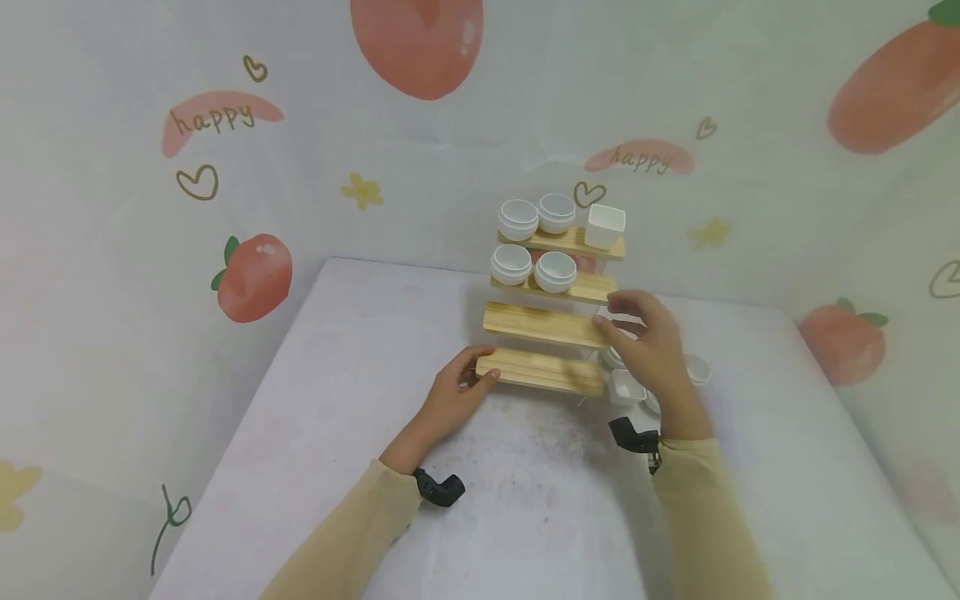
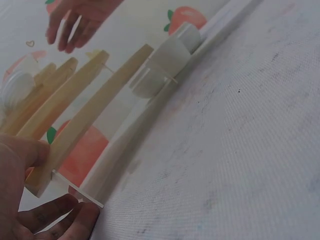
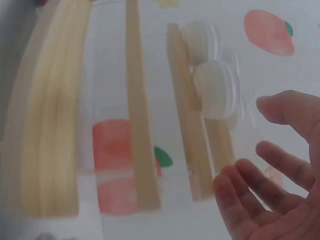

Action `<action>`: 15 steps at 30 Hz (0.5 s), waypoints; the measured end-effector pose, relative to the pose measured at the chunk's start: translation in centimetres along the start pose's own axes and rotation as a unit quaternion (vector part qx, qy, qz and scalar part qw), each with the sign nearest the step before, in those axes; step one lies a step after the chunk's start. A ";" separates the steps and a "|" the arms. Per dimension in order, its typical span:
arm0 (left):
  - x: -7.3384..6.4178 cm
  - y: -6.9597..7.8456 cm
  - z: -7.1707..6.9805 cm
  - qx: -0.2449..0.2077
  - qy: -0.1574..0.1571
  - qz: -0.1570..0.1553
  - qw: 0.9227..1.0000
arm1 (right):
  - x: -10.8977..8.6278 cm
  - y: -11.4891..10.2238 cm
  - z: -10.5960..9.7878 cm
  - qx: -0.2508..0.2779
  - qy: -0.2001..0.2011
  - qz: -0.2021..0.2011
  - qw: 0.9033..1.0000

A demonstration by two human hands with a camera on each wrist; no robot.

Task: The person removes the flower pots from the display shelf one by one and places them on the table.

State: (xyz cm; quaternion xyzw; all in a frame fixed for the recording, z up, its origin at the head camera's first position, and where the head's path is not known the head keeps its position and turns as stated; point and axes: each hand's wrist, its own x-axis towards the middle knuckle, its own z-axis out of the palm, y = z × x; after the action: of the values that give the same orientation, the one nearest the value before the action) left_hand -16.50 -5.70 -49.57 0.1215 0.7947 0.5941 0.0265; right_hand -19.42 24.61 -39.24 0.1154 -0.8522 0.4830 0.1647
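Observation:
A stepped rack of several wooden shelves (image 1: 540,369) with clear side supports stands on the table. My left hand (image 1: 453,392) grips its lowest shelf by the left end; in the left wrist view the thumb lies on the wood and the fingers (image 2: 82,220) are at the clear support. Beside the right ends of the middle shelves is my right hand (image 1: 652,346), fingers loosely bent, nothing between them. Two round white bowls (image 1: 518,220) and a square white bowl (image 1: 606,227) sit on the top shelf. Two more round bowls (image 1: 556,272) stand on the shelf below.
Several white bowls, among them a square one (image 1: 627,387), stand on the table (image 1: 375,350) right of the rack, partly hidden behind my right hand and forearm. A printed cloth wall (image 1: 450,167) rises close behind the rack and along both sides.

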 end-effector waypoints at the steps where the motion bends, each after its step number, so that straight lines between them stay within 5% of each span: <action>1: 0.0 0.0 0.0 0.001 0.000 0.001 1.000 | 0.3 -0.1 0.4 0.013 0.005 -0.003 1.000; 15: 0.0 0.0 -0.1 -0.001 -0.001 -0.001 1.000 | 4.1 -1.8 3.9 0.052 0.015 -0.026 0.998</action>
State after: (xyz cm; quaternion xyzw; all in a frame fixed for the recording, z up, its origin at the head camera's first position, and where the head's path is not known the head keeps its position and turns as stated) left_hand -16.48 -5.79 -49.56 0.1213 0.7941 0.5949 0.0285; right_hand -23.18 20.19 -38.05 0.1383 -0.8201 0.5239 0.1841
